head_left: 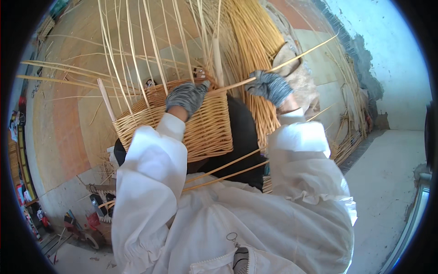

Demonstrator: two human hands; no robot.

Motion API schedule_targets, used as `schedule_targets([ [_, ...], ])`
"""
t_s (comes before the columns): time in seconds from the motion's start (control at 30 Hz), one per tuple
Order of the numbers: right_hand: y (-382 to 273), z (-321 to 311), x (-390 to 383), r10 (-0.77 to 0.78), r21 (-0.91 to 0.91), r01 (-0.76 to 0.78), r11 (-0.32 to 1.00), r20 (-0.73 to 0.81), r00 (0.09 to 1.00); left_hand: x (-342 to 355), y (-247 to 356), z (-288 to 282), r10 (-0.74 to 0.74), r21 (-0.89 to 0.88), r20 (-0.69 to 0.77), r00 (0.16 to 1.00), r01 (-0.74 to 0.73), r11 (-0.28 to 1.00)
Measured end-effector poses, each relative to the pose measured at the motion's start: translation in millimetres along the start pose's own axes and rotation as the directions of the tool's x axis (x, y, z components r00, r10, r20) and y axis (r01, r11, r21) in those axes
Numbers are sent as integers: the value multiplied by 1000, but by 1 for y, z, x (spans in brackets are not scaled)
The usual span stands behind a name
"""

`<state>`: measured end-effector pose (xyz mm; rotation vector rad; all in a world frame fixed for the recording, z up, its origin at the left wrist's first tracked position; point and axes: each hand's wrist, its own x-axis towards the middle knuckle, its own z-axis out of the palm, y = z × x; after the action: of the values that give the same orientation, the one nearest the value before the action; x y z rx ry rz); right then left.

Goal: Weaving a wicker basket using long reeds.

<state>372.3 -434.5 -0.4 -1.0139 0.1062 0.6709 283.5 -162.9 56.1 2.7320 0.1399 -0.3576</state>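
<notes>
Cannot tell what the mottled grey knit-gloved left hand (188, 97) pinches — bent over the rim near the right corner of a honey-coloured rectangular wicker basket (207, 132), fingertips lost against the weave. Cannot see the basket's lower left part behind the loose white left sleeve (153, 164), nor the upper ends of thin pale upright stakes (133, 55), cut off by the top edge. Find the basket in front of the white-clad torso, tilted. See the mottled grey knit-gloved right hand (269, 87) pinching a long pale slender rod (237, 84) beyond that corner — fingers turned leftward, forearm rising from below.
</notes>
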Motion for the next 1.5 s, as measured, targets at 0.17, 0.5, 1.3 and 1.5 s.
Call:
schedule_targets([
  [0.17,-4,-21,-18,-199,107,228,968,-232,952,12,-9,19,53,-386,190,980,25,922],
  [0.5,-95,156,110,-143,-865,336,373,304,942,0,11,26,-175,-217,-48,983,161,963],
  [1.3,77,49,-12,-405,663,386,641,-135,904,-35,23,87,261,162,-655,709,-206,965],
  [1.5,94,23,12,-206,786,253,564,-162,965,-36,48,47,462,297,-730,504,-374,878],
])
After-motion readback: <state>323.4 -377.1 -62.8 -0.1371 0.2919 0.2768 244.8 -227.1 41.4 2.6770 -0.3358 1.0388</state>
